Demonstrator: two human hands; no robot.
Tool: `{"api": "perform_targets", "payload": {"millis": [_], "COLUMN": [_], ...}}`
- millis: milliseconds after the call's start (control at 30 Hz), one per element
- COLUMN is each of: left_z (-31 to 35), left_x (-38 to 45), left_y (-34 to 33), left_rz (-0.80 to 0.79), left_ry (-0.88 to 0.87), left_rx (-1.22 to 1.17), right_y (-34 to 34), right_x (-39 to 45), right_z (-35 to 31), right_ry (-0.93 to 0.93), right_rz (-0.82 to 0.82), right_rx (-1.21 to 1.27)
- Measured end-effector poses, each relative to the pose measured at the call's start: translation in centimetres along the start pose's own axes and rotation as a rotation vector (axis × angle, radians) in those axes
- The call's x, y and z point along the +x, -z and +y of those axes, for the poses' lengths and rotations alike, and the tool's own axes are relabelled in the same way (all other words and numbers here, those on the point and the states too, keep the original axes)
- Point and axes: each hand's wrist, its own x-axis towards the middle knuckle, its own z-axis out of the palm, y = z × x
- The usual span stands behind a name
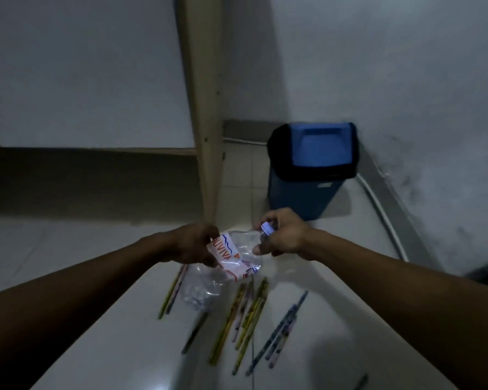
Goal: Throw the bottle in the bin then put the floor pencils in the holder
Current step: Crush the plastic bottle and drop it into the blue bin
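Two hands hold one crumpled clear plastic bottle (223, 266) in the air above the floor (124, 319). The right hand (282, 235) has its fingers curled round the neck end, pinching just below the blue screw cap (267, 228), with the thumb lying along the thin plastic under it. The left hand (193, 244) grips the middle of the bottle at its white paper label (227, 256), printed in red letters with a blue wavy line; its fingers are folded round the label's far side and mostly hidden. The bottle's walls are creased and flattened, and its base hangs down toward the camera, blurred.

Below it, about a dozen long thin pencils (248, 311) lie scattered on pale, smooth, glossy floor tiles, mostly pointing away from the camera: yellow-green ones under the bottle, dark blue patterned ones nearer the right edge of the floor, one more at the bottom edge.

Beyond the hands a blue plastic bin (307, 175) with a black collar and a blue swing lid stands at the floor's far right corner, against a scuffed grey wall (406, 80). Just left of it rises a pale wooden upright (206, 108).
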Motion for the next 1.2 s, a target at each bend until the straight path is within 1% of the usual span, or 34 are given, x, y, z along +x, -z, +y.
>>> {"api": "perform_targets", "payload": {"millis": [100, 200, 267, 333, 400, 433, 467, 533, 633, 700, 767, 833, 900, 967, 1033, 1133, 1200], "left_z": [3.8, 7.4, 9.4, 10.9, 12.1, 12.7, 13.4, 15.2, 18.4, 19.8, 20.4, 20.7, 20.8, 20.6, 20.1, 19.2, 18.6], "left_x": [2.3, 4.0, 5.0, 6.1, 7.4, 7.9, 8.3, 8.6, 9.0, 9.8, 11.0, 11.8, 12.4, 12.9, 13.4, 14.1, 14.7], "left_y": [0.2, 0.5, 1.0, 2.0, 3.4, 4.1, 4.9, 6.5, 8.6, 9.7, 10.2, 10.1, 9.6, 9.1, 8.6, 7.9, 7.4], "left_rz": [-0.025, -0.044, -0.016, 0.070, 0.214, 0.282, 0.338, 0.428, 0.582, 0.740, 0.850, 0.903, 0.943, 1.003, 1.038, 1.033, 1.031], "left_ry": [-0.114, -0.197, -0.229, -0.253, -0.258, -0.260, -0.270, -0.324, -0.412, -0.399, -0.366, -0.353, -0.346, -0.345, -0.351, -0.387, -0.420], "left_rx": [-0.038, -0.135, -0.150, -0.166, -0.190, -0.221, -0.267, -0.360, -0.468, -0.475, -0.435, -0.396, -0.358, -0.310, -0.301, -0.298, -0.246], "right_y": [3.7, 6.7, 8.6, 10.4, 12.3, 13.0, 13.6, 14.3, 15.2, 15.8, 16.6, 17.4, 18.2, 18.9, 19.4, 19.9, 19.8], "right_x": [-1.8, -3.4, -4.2, -4.7, -5.0, -5.0, -5.1, -4.7, -3.2, -1.9, -0.3, 1.5, 3.4, 5.3, 6.7, 8.9, 9.8], "right_z": [1.6, 3.2, 4.1, 4.9, 5.5, 5.8, 5.9, 6.1, 5.9, 5.2, 4.5, 4.2, 4.3, 4.5, 4.6, 5.2, 5.9], "right_ry": [0.003, 0.014, 0.017, 0.003, -0.032, -0.054, -0.078, -0.117, -0.078, -0.004, 0.059, 0.054, 0.035, 0.040, 0.066, 0.103, 0.113], "right_rz": [0.133, 0.240, 0.301, 0.348, 0.368, 0.358, 0.342, 0.326, 0.417, 0.506, 0.625, 0.742, 0.806, 0.800, 0.748, 0.671, 0.683], "right_rx": [0.084, 0.184, 0.258, 0.335, 0.395, 0.387, 0.337, 0.136, -0.102, -0.197, -0.179, -0.058, 0.048, 0.094, 0.134, 0.180, 0.157]}}
